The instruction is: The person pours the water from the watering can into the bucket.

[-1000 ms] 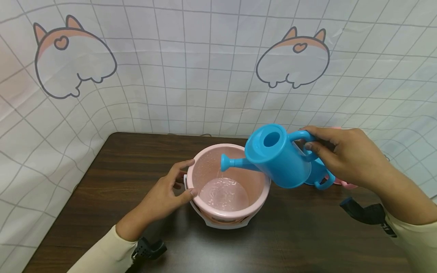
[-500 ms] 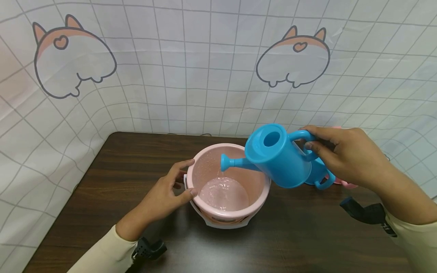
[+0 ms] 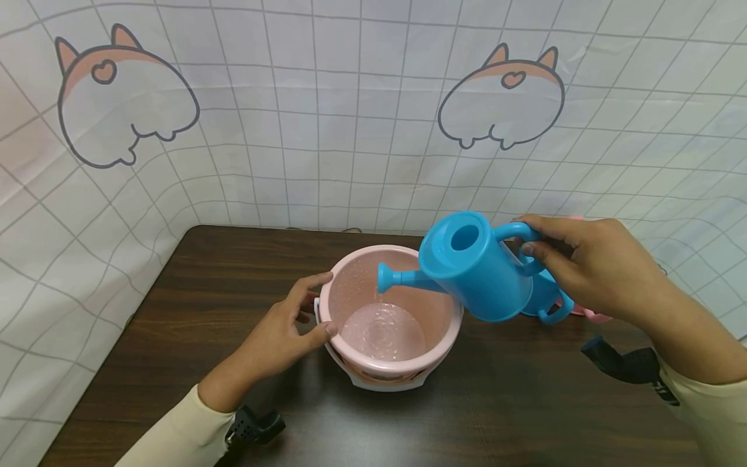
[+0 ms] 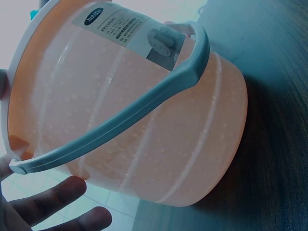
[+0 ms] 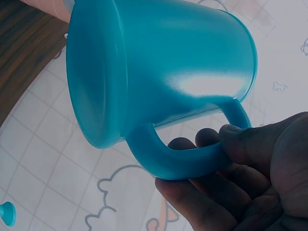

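The right hand (image 3: 607, 266) grips the handle of a blue watering can (image 3: 490, 285), tilted over the right side of a pink bucket (image 3: 379, 366). Thin water falls from its spout head (image 3: 384, 277) onto rippling water (image 3: 382, 334) in the bucket. The left hand (image 3: 277, 340) rests its thumb and a fingertip on the bucket's left rim, fingers spread. In the left wrist view, two fingers (image 4: 53, 199) stand off the bucket wall (image 4: 144, 139), beside its lowered handle (image 4: 130, 113). The right wrist view shows fingers curled round the can's handle (image 5: 178, 163).
A second blue vessel with a handle (image 3: 557, 310) stands behind the raised can, and pink items (image 3: 595, 316) lie partly hidden beyond it. All stand on a dark wooden table (image 3: 233, 272). A white gridded cloth (image 3: 292, 130) with drawn animals hangs behind.
Water keeps falling and the ripples in the bucket shift. Both hands, the watering can and the bucket hold practically the same places.
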Demonstrator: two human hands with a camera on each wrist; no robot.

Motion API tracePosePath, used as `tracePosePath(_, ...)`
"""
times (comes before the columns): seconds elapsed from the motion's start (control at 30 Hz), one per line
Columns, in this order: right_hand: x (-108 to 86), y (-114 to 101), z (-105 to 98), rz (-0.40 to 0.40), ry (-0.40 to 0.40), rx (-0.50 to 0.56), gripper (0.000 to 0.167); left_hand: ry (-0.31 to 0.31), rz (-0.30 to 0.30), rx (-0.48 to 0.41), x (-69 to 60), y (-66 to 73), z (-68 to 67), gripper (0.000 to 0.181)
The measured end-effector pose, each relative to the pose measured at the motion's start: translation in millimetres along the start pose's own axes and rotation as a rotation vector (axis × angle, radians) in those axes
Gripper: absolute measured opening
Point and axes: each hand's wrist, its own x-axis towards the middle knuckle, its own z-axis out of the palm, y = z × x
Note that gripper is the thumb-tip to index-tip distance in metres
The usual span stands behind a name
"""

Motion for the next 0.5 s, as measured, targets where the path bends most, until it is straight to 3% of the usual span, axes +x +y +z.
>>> tracePosePath(0.5, -0.3, 1.1, -0.1, -0.014, 0.001, 0.002, 0.043, -0.003, 0.0, -0.002, -0.1, -0.9, 0.5, 0.069)
